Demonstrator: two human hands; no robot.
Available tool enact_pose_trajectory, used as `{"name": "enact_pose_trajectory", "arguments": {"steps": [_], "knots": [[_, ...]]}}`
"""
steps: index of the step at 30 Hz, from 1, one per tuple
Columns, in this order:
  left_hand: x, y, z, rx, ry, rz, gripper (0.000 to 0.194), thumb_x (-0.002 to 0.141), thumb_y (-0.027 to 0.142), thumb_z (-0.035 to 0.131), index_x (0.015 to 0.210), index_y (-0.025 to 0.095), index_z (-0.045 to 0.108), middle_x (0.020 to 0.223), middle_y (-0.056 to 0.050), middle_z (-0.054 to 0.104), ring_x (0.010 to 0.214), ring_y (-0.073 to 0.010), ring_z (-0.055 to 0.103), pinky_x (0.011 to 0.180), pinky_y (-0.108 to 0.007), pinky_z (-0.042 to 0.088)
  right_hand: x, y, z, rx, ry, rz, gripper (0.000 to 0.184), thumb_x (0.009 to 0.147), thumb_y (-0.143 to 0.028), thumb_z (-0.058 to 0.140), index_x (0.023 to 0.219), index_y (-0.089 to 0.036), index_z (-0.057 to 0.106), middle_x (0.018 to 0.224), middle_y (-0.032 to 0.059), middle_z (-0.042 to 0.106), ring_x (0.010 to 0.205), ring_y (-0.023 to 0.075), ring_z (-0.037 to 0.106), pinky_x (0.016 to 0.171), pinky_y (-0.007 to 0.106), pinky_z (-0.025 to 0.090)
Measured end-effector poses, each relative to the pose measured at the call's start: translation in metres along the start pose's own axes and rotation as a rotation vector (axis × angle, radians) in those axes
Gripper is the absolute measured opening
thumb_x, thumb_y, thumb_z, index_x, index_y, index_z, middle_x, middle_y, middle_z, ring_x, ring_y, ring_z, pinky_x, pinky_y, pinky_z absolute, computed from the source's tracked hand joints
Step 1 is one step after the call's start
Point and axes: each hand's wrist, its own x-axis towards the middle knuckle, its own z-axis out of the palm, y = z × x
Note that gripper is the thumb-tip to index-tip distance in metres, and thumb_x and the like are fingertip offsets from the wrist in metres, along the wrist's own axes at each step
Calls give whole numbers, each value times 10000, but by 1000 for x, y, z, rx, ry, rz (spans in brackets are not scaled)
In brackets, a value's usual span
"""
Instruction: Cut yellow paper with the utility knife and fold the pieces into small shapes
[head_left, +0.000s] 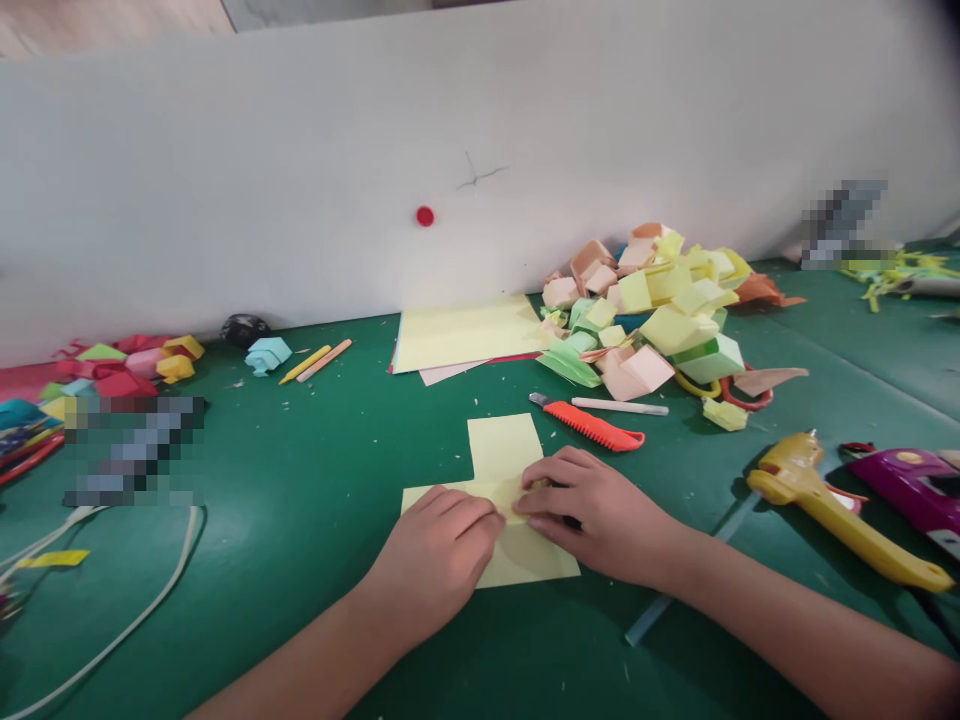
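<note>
Left hand [442,550], fingers curled, pressing on pale yellow paper [506,445]; right hand [589,515], fingers bent, fingertips on same sheet, near the left's; whether either pinches it, cannot tell; paper flat on green table [322,600]; just beyond, orange cutter [592,425] and white pen [619,406]; farther, folded paper pieces [675,300]; yellow glue gun [832,510] to the right.

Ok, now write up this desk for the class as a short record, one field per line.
Left hand: on the pale yellow paper
Right hand: on the same paper, fingertips near the left hand's
Cutter: orange-red, beyond the paper, blade end to the left
Glue gun: yellow, to the right
Paper pieces: folded, heaped by the white wall
</note>
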Motion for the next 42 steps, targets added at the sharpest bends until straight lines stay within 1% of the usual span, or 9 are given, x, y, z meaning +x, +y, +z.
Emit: {"name": "enact_pose_trajectory", "arguments": {"steps": [11,17,20,23,26,30,33,37,42], "knots": [[-1,-6,3,-105,-61,-76,219,1012,159,460,1048,179,675,1007,-44,713,891,-197,626,798,-352,503,0,0,-1,9,-28,18,197,970,-243,589,1105,-271,730,1157,57,670,998,236,565,885,422,479],[-1,-7,4,-157,-39,-91,189,1005,164,497,1029,173,684,994,-36,719,869,-190,622,788,-348,489,-1,1,-1,16,-36,23,205,981,-260,574,1110,-278,733,1161,51,666,1001,230,558,889,416,471],[-1,-8,4,-180,-42,-90,186,1006,163,501,1025,176,685,1012,-31,720,887,-185,624,803,-344,485,-1,0,-3,3,-51,23,227,971,-270,582,1137,-304,733,1174,55,656,1010,237,554,884,421,471],[-1,-9,4,-193,-49,-87,188,1000,157,506,976,177,691,995,-28,716,883,-186,620,793,-343,480,-1,-2,-8,-24,-89,2,268,953,-280,594,1175,-352,724,1207,57,636,1021,251,550,872,433,469],[0,-9,2,-190,-74,-84,196,990,151,510,924,174,692,973,-29,709,875,-193,612,779,-352,479,-1,-5,-11,-57,-124,-14,282,945,-301,599,1192,-371,717,1239,62,618,1028,264,545,871,451,462],[1,-8,-2,-187,-120,-94,212,982,146,498,921,170,700,994,-41,695,884,-201,599,787,-366,489,-1,-9,-14,-106,-147,-25,295,945,-319,597,1215,-376,701,1265,66,605,1050,276,542,879,465,457],[3,-7,-8,-186,-176,-99,210,964,142,503,946,175,710,1036,-53,684,908,-210,595,809,-375,507,-1,-11,-15,-157,-165,-44,296,955,-320,578,1223,-373,691,1264,67,609,1050,280,550,878,474,458],[3,-8,-16,-170,-233,-60,232,954,145,490,970,174,720,1077,-67,689,951,-222,622,836,-382,534,0,-12,-17,-209,-193,-63,286,996,-316,504,1194,-343,709,1258,72,619,1045,281,563,859,475,468],[0,-17,-22,-186,-270,-13,273,936,155,463,848,168,721,1084,-63,732,950,-221,689,861,-382,561,0,-9,-25,-145,-209,-84,277,979,-266,523,1145,-310,741,1259,66,639,1022,259,582,853,438,488]]}}
